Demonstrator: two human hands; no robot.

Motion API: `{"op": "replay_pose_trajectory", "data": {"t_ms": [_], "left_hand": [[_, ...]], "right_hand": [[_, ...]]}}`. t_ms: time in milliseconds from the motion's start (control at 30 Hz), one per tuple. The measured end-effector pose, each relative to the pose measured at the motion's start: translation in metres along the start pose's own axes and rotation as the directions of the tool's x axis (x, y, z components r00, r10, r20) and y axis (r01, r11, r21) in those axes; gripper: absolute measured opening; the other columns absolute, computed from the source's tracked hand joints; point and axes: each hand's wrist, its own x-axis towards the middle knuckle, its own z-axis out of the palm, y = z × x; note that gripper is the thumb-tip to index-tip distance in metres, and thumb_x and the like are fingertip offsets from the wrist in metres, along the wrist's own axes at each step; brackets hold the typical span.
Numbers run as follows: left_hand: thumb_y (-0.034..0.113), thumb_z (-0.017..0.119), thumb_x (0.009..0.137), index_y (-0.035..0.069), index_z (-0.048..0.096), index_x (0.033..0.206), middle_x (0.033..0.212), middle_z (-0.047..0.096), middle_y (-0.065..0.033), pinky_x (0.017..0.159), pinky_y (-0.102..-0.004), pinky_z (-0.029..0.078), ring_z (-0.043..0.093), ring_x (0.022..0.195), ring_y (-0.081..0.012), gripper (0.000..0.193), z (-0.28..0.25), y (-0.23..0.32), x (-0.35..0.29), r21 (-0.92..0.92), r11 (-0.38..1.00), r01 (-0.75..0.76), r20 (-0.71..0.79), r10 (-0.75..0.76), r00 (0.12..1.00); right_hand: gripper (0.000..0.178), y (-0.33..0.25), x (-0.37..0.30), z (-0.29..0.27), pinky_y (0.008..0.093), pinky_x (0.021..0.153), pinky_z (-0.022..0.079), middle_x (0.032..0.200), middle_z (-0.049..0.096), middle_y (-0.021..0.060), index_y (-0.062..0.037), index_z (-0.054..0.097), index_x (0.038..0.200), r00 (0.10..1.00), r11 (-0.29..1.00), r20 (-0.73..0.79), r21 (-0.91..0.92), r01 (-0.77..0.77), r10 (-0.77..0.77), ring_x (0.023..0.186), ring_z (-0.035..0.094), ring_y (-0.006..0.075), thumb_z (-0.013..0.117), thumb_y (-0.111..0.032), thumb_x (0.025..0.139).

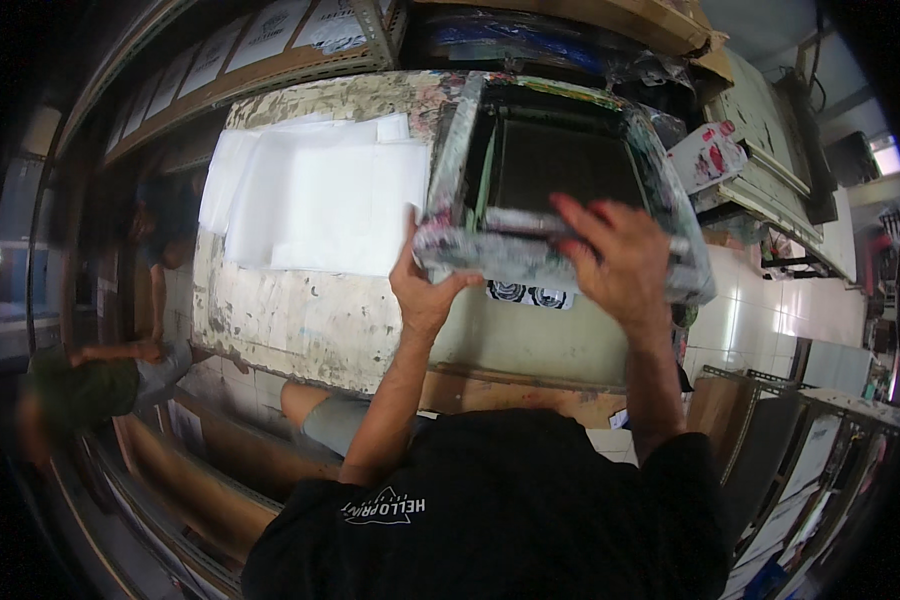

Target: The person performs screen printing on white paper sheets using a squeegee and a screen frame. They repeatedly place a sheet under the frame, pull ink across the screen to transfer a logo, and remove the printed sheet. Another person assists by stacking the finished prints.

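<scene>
- At the frame's [505,259] near left corner, the left hand [423,296] clasps the rim!
- Rightward, the blurred right hand [625,255] grasps a pale bar [520,221]!

The right hand [622,252] is blurred, and the frame [500,250] partly hides a printed sheet [530,294].

1. That frame [500,255] over there is greyish white, smeared with green and pink.
2. The mesh [570,165] inside it looks nearly black.
3. Paper sheets [345,205]: plain, bright white.
4. Tabletop [270,320]: cream, blotched dark grey.
5. Printed piece [530,294]: white, with round black designs.
6. The right hand [625,255] shows red-stained fingers.
7. White container [708,160], splashed red.
8. Worker's shirt [510,500]: black, white print.
9. Another person's top [82,390]: dark green.
</scene>
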Motion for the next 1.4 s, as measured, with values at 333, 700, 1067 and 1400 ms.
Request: {"op": "replay_pose_trajectory", "data": {"t_ms": [333,700,1067,1400], "left_hand": [[0.026,0.096,0.045,-0.002,0.057,0.134,0.145,0.047,-0.0205,0.11,-0.0483,0.034,0.044,0.132,-0.038,0.101,-0.08,-0.115,-0.044,0.746,0.558,-0.363,0.278,0.235,0.931],[0.039,0.092,0.05,0.002,0.06,0.132,0.149,0.043,-0.0216,0.11,-0.0526,0.03,0.039,0.134,-0.0406,0.095,-0.086,-0.115,-0.051,0.809,0.498,-0.311,0.266,0.161,0.951],[0.038,0.09,0.06,0.0,0.057,0.135,0.136,0.052,-0.0187,0.106,-0.0484,0.029,0.043,0.127,-0.0374,0.091,-0.085,-0.107,-0.054,0.795,0.503,-0.339,0.275,0.2,0.94],[0.03,0.09,0.066,-0.003,0.057,0.136,0.119,0.055,-0.0179,0.099,-0.0429,0.036,0.046,0.114,-0.0325,0.084,-0.07,-0.101,-0.065,0.7,0.664,-0.263,0.109,0.265,0.958]], "right_hand": [[0.062,0.017,-0.083,0.115,0.0484,0.09,0.043,0.107,0.063,0.0127,-0.0232,0.064,0.132,0.886,0.975,0.416,-0.006,-0.221,0.203,0.1,0.059,0.032,0.08,-0.02,0.072],[0.077,0.133,0.002,0.2,0.0543,0.1,0.031,0.124,0.057,0.0155,-0.0207,0.058,0.138,0.952,0.967,0.187,-0.12,-0.224,0.244,0.119,0.049,0.0351,0.08,-0.021,0.064],[0.054,0.194,0.077,0.201,0.0487,0.083,0.047,0.106,0.07,0.0169,-0.0246,0.063,0.131,0.988,0.998,0.144,-0.047,-0.046,0.052,0.099,0.064,0.0374,0.073,-0.015,0.079],[0.046,0.05,-0.041,0.105,0.0484,0.075,0.05,0.097,0.068,0.0204,-0.0247,0.067,0.127,0.968,0.993,0.224,-0.018,-0.113,0.114,0.089,0.067,0.0362,0.067,-0.014,0.082]]}}
